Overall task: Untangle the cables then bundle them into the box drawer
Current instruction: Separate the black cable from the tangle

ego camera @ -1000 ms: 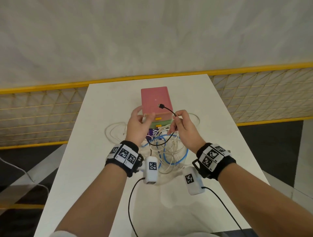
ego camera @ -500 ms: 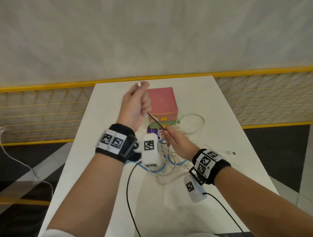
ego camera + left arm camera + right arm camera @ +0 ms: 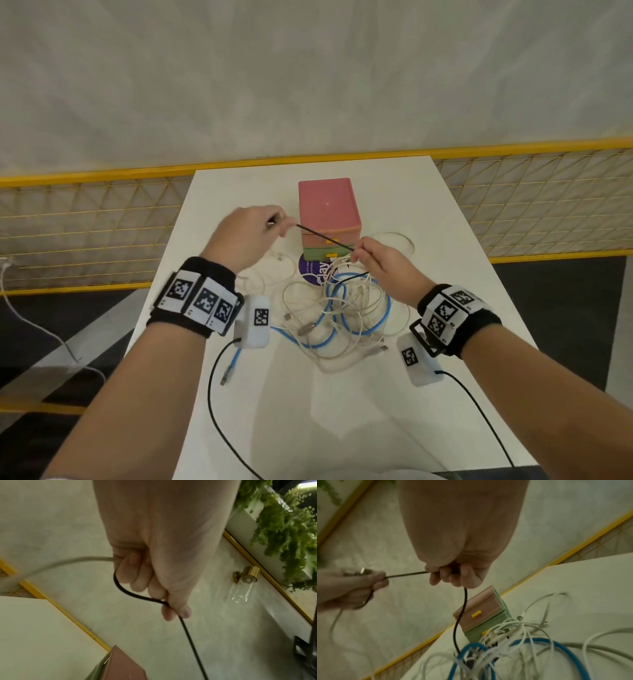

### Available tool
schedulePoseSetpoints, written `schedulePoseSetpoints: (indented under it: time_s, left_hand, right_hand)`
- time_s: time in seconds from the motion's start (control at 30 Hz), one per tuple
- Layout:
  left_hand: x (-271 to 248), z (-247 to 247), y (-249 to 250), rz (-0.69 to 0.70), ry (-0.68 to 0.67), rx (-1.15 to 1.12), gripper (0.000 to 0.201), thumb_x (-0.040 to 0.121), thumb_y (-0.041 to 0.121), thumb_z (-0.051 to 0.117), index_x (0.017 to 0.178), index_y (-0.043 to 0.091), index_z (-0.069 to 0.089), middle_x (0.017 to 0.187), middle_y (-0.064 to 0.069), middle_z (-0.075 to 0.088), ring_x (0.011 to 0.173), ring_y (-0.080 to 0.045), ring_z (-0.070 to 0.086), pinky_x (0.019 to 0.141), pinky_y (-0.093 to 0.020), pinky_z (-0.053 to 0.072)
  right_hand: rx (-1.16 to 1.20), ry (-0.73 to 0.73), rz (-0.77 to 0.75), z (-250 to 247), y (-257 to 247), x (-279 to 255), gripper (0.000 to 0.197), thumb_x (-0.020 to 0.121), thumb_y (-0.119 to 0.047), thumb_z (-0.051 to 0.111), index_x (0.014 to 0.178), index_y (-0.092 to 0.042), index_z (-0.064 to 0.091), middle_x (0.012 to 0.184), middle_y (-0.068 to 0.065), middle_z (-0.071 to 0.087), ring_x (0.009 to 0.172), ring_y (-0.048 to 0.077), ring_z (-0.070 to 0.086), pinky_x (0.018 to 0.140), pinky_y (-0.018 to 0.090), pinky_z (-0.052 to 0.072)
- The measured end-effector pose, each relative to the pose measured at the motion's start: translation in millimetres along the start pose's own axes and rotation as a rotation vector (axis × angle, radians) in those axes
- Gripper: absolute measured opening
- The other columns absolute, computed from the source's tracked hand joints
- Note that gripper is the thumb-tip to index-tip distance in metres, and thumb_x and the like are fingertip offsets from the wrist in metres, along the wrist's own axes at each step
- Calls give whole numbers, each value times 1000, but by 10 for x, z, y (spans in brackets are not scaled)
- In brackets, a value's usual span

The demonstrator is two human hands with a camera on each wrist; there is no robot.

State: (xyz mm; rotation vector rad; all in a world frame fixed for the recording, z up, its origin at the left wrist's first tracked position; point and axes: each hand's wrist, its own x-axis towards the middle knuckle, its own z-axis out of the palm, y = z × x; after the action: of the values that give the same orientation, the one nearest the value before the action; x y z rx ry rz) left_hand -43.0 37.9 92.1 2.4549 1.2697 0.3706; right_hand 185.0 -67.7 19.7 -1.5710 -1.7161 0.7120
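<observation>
Left hand [image 3: 245, 236]: raised above the counter [image 3: 342, 411], left of the drawer box; fingers curled into a fist, the grip closed round the black cable [image 3: 323, 237] and a grey-white cable [image 3: 56, 564] together. In the left wrist view the black cable loops out from under the curled fingers [image 3: 135, 574] and is pinched again between thumb and forefinger before running on downward.
Right hand [image 3: 388, 265]: held in front of the drawer box, the grip pinching the same black cable between thumb and curled fingertips [image 3: 436, 580]; the remaining fingers are folded in.
Black cable: drawn in a straight line between the two hands, crossing in front of the box; below the right hand it hangs down into the tangle.
Cable tangle [image 3: 342, 308]: white, grey and blue cables [image 3: 356, 329] heaped on the counter between the forearms, just in front of the box; one blue end [image 3: 227, 370] trails toward the near left.
Drawer box [image 3: 329, 219]: pink top, pink upper drawer and green lower drawer, each with a yellow handle [image 3: 476, 613]; it stands near the far middle of the counter. Whether the drawers are fully closed cannot be told.
Purple disc [image 3: 311, 269]: flat on the counter at the foot of the box, partly under the cables.
</observation>
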Motion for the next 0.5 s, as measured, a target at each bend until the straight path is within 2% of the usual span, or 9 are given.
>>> schedulePoseSetpoints:
  time_s: [0.03,0.1,0.17,0.23,0.27,0.3,0.37,0.43,0.5]
  left_hand:
    - [14,-32,-28,-34,70,40,37,97,49,46,73,22,59,68,4,60,65,-22,55,60,-33,40]
    - [19,-16,-48,-105,168,125,35,97,47,46,82,20,62,70,1,61,73,-27,59,64,-34,43]
    - [3,76,-5,-102,228,122,27,98,44,47,111,24,61,80,-1,68,78,-29,63,68,-36,48]
    - [-25,192,140,1,107,20,43,98,42,47,139,30,39,80,3,66,69,-23,62,66,-35,50]
    - [-34,250,231,50,14,-30,44,98,43,46,139,28,37,79,3,64,68,-20,60,67,-35,51]
    - [-40,319,306,85,-53,-75,39,99,44,45,130,21,46,81,0,63,69,-20,58,69,-36,50]
    - [-40,362,365,84,-76,-153,40,98,45,44,99,7,56,76,-8,60,67,-20,53,64,-36,44]
    - [-15,269,321,69,39,-179,38,98,44,47,87,8,55,67,-3,53,59,-15,47,57,-33,35]
    - [6,71,214,13,279,-222,31,98,42,48,85,13,51,63,1,49,59,-19,46,57,-33,34]
  right_hand:
    - [-8,-16,17,31,11,-27,20,101,-17,37,93,-11,54,69,-15,46,66,-10,50,62,8,35]
    - [0,-8,20,83,9,-36,19,101,-16,38,92,-12,55,67,-16,44,65,-11,49,62,8,35]
    - [11,30,4,133,-47,19,18,100,-15,39,90,-13,55,68,-15,46,65,-8,50,62,10,35]
    - [11,48,-38,194,-147,95,18,100,-14,40,94,-9,57,75,-10,53,67,-2,51,64,13,36]
    - [20,52,-83,222,-199,135,18,100,-12,41,97,-6,57,78,-7,56,71,-1,52,67,12,38]
    - [34,60,-134,239,-246,172,17,99,-9,41,95,-5,56,79,-6,56,72,-1,52,68,9,38]
    - [57,83,-183,245,-305,224,16,99,-5,40,87,-10,50,72,-12,49,67,-4,48,65,9,36]
    - [73,77,-153,233,-290,229,16,99,-8,40,85,-8,49,69,-10,45,61,0,44,61,13,36]
    - [69,42,-102,233,-199,181,18,100,-10,39,95,0,54,67,-10,44,58,0,46,59,14,38]
